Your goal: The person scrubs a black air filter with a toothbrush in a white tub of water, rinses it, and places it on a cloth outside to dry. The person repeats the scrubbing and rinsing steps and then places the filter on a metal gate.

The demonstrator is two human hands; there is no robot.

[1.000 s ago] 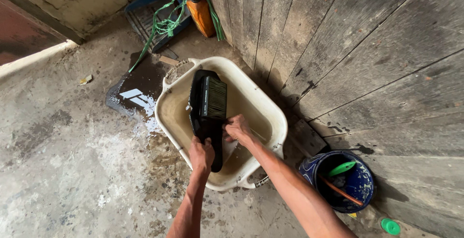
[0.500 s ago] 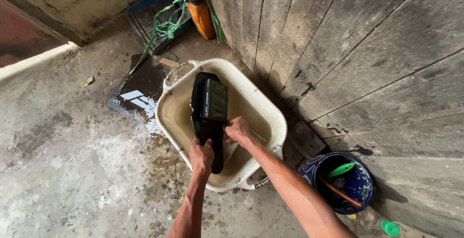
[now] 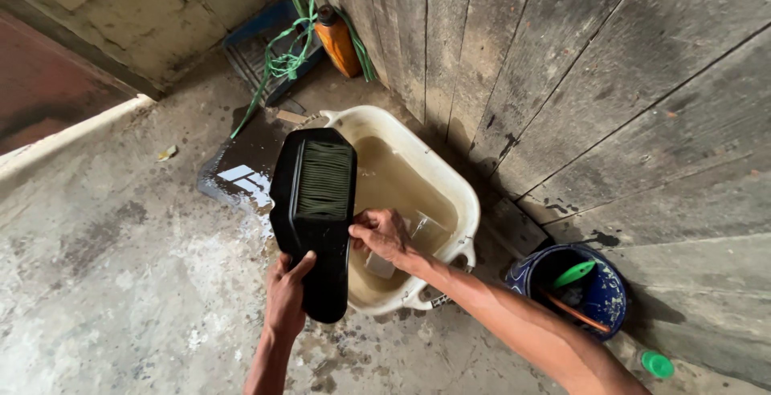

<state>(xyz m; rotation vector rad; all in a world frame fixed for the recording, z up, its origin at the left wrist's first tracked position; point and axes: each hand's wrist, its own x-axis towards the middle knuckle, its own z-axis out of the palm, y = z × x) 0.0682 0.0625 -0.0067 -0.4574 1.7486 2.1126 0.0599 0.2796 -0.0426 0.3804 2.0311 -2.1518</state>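
Note:
A black plastic air filter (image 3: pixel 313 218) with a dark green pleated panel is held up above the left rim of a cream plastic basin (image 3: pixel 450 190) of murky water. My left hand (image 3: pixel 287 295) grips the filter's lower end from below. My right hand (image 3: pixel 381 233) holds its right edge, fingers curled on the frame, over the water. Something pale lies in the water just under the right hand; I cannot tell what it is.
A wooden plank wall runs along the right. A dark blue bucket (image 3: pixel 574 287) with a green scoop stands at the lower right, with a green cap (image 3: pixel 657 364) beside it. An orange bottle (image 3: pixel 337 42), green cord (image 3: pixel 277 70) and a blue crate (image 3: pixel 265 50) sit behind the basin. A puddle (image 3: pixel 241 170) wets the concrete.
The filter has been lifted out of the basin and moved left, over its left rim. Both hands kept hold of it. The camera has come closer.

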